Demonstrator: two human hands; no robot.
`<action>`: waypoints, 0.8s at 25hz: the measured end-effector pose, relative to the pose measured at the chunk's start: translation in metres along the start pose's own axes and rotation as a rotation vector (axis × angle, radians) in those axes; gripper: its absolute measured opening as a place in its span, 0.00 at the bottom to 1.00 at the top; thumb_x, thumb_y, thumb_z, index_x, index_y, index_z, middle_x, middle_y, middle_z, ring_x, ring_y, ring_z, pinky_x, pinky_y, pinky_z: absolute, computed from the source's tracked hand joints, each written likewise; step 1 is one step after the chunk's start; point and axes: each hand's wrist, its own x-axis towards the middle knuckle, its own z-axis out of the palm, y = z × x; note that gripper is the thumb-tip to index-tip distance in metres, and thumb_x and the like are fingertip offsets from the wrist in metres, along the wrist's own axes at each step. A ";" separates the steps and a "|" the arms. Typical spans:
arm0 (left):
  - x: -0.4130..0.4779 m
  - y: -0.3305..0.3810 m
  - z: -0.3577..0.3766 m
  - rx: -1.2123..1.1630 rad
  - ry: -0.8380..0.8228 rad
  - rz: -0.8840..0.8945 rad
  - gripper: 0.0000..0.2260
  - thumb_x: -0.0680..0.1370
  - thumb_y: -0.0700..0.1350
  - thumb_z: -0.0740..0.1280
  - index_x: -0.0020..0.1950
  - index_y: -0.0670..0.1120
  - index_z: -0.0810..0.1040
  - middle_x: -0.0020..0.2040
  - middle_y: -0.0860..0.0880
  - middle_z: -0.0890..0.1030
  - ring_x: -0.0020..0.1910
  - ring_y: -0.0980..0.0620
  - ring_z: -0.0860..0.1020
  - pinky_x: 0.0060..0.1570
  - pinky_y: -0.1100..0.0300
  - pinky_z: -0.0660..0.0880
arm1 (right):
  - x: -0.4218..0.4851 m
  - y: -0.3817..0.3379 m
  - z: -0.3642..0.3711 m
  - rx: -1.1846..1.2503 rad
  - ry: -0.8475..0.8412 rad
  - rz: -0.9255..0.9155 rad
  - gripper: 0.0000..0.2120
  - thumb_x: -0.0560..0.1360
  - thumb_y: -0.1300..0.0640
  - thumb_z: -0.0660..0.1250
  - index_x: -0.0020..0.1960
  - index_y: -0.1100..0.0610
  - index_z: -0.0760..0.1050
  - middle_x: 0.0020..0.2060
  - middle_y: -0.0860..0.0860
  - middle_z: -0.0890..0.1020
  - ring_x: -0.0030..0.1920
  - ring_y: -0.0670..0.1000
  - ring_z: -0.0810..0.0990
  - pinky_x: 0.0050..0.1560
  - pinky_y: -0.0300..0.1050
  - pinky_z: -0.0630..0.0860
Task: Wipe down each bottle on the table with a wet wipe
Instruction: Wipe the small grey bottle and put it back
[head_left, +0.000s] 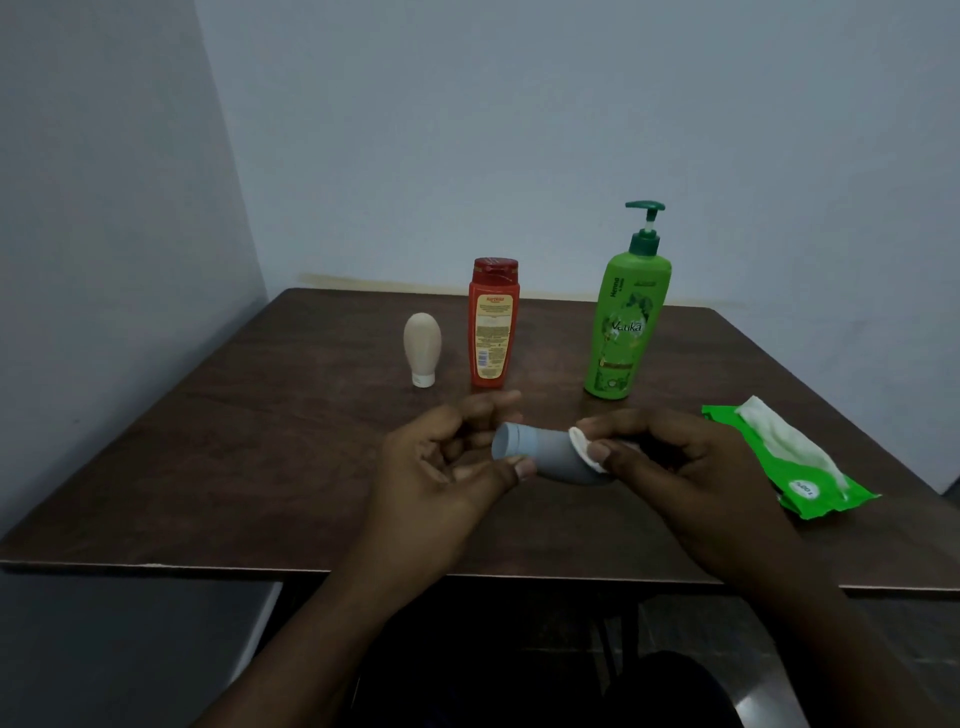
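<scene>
Fingers (601, 453) clamped on grey bottle (550, 454).
We see left hand (441, 460) gripping cap, right hand (675, 462) pinching wipe (583, 448); three bottles (493, 332), wipe pack (802, 470) beyond.

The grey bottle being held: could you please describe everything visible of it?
The grey bottle is small, matte and plastic-looking, with a wide, lighter cap. It is held sideways over the table, cap toward the left hand, which pinches that end. The right hand presses a white wet wipe against its body.
</scene>
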 end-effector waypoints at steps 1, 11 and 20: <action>0.001 0.001 0.001 -0.007 0.019 0.005 0.21 0.71 0.28 0.76 0.61 0.43 0.84 0.55 0.49 0.87 0.56 0.53 0.86 0.53 0.62 0.82 | 0.001 0.001 -0.002 0.072 0.027 0.024 0.07 0.73 0.61 0.73 0.50 0.53 0.84 0.47 0.45 0.86 0.50 0.45 0.84 0.52 0.41 0.79; -0.003 -0.008 0.048 -0.619 0.339 -0.269 0.16 0.68 0.35 0.75 0.56 0.38 0.83 0.50 0.42 0.88 0.48 0.49 0.87 0.45 0.61 0.84 | 0.007 -0.005 0.031 0.893 0.554 0.255 0.10 0.68 0.59 0.71 0.49 0.57 0.82 0.50 0.54 0.86 0.54 0.53 0.84 0.50 0.44 0.81; -0.016 -0.010 0.072 -0.718 0.269 -0.404 0.20 0.68 0.34 0.74 0.61 0.38 0.80 0.52 0.37 0.87 0.45 0.46 0.88 0.44 0.56 0.85 | -0.019 -0.013 0.050 0.403 0.585 0.146 0.10 0.72 0.68 0.71 0.50 0.57 0.83 0.45 0.46 0.87 0.48 0.44 0.85 0.46 0.33 0.78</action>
